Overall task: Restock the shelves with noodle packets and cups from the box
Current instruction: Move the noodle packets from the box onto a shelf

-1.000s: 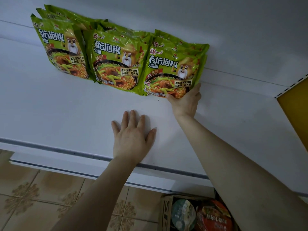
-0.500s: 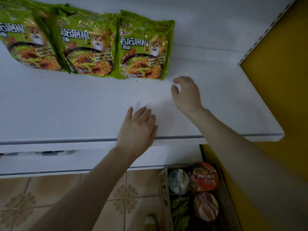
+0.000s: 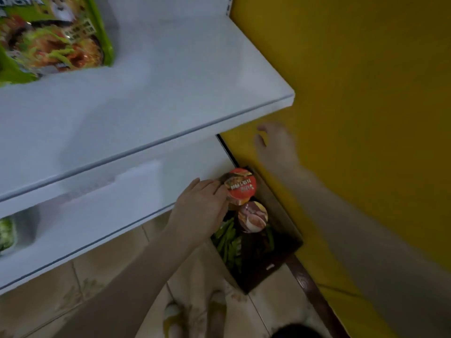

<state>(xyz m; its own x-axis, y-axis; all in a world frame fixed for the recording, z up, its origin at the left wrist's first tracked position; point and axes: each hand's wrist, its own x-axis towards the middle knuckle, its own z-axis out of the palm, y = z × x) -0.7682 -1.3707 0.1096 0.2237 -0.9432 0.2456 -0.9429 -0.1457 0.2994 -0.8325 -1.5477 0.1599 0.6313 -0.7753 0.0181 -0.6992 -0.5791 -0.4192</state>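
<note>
Yellow wall (image 3: 353,98) flanks box (image 3: 275,269); shelf (image 3: 170,118) overhangs it.

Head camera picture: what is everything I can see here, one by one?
Green plastic noodle packet: one, green, top left on upper shelf.
White metal shelves: two tiers clear, white, left half.
Red-lidded noodle cup: one, red, in box, at left fingers.
Brown-lidded noodle cup: one, brown, in box below red one.
Dark cardboard box: one, on floor by wall; green packets inside, count unclear.
Yellow wall: right side.
Beige tiled floor: bottom.
Left hand: touching red cup; grip unclear.
Right hand: open, empty, above box.
</note>
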